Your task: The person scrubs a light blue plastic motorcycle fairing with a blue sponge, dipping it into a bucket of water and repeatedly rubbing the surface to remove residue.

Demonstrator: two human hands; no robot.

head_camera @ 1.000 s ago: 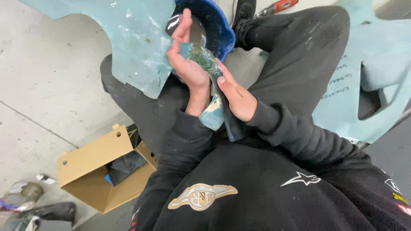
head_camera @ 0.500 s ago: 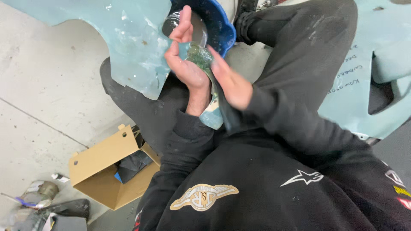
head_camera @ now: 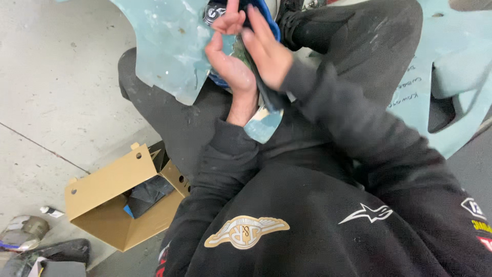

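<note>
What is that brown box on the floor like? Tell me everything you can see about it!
The cardboard box is small and plain tan, with thin folded walls. It is open, its flap raised and pierced by small round holes. It lies tipped on the grey concrete floor, beside the seated person's leg. Inside sits something dark and crumpled, with a bit of blue showing; what it is cannot be told. Neither hand touches the box.
</note>
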